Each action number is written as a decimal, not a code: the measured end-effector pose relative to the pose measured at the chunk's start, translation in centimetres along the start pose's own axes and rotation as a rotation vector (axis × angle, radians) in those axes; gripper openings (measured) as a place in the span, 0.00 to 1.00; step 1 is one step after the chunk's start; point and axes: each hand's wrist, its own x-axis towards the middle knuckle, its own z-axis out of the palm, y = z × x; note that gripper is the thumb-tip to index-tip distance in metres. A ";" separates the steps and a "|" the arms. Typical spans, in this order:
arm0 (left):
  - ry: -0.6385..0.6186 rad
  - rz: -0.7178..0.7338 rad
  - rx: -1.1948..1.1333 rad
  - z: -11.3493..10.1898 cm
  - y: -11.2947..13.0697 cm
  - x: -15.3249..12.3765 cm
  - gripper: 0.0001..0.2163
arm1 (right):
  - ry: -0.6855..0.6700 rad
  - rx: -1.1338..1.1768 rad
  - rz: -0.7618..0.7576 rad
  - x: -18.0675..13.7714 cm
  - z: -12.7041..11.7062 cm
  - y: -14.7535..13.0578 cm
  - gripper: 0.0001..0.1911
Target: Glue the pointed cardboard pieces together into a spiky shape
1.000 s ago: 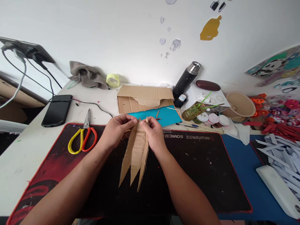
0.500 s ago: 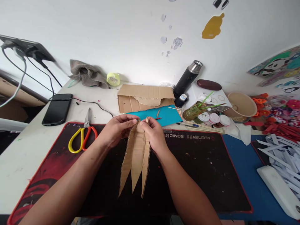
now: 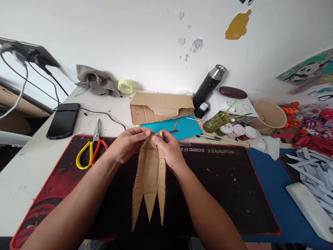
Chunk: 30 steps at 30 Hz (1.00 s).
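Observation:
Both my hands grip the far end of a folded cardboard piece (image 3: 151,170), held over the black desk mat (image 3: 218,194). Its near end is cut into three long points, and its two sides are bent up along creases. My left hand (image 3: 131,144) pinches the upper left edge between thumb and fingers. On the upper right edge, my right hand (image 3: 169,147) is closed with the thumb on the inner face. Fingers behind the cardboard are partly hidden. Left of my left hand lie scissors (image 3: 95,147) with yellow and red handles, blades pointing away.
Behind my hands lie a larger cardboard piece (image 3: 163,104) and a blue sheet (image 3: 187,128). A black thermos (image 3: 208,85) and a jar with brushes (image 3: 212,125) stand back right. A phone (image 3: 63,121) with a cable rests left. Paper strips (image 3: 314,170) pile up at right.
The cardboard's pointed end has tipped slightly toward me, and its right flap has opened a little wider. Both hands keep their hold.

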 end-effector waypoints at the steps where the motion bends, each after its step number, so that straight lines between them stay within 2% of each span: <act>1: -0.007 -0.008 -0.012 0.1 0.1 0.0 0.19 | -0.010 0.002 -0.006 0.0 0.1 0.1 0.18; 19: 0.008 -0.041 -0.026 0.7 0.3 -0.2 0.19 | -0.033 0.019 -0.030 -0.2 0.6 0.3 0.20; 23: 0.011 0.046 0.044 0.5 0.4 -0.3 0.17 | -0.053 0.021 -0.024 -0.2 0.6 0.3 0.19; 30: 0.088 0.201 0.321 0.3 0.8 -0.4 0.13 | -0.081 0.001 -0.004 -0.3 0.6 0.2 0.16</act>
